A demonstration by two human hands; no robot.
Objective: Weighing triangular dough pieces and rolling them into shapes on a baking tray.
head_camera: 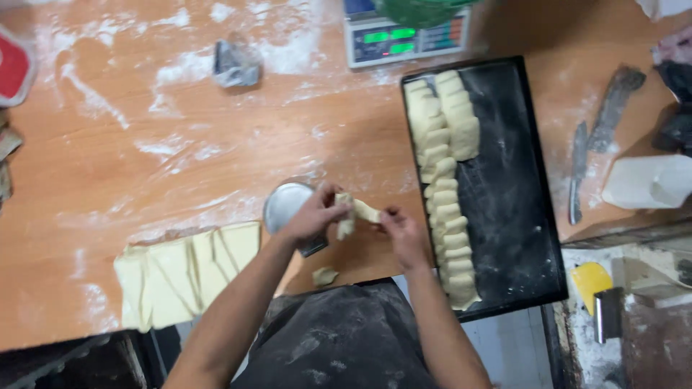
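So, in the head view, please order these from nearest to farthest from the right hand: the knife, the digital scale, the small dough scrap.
From the right hand:
1. Small dough scrap, table edge, toward the left hand's side.
2. Knife, on the table beyond the black tray.
3. Digital scale, at the table's far edge.

A flour-dusted wooden worktable (orange-brown, evenly lit) fills the room's view.
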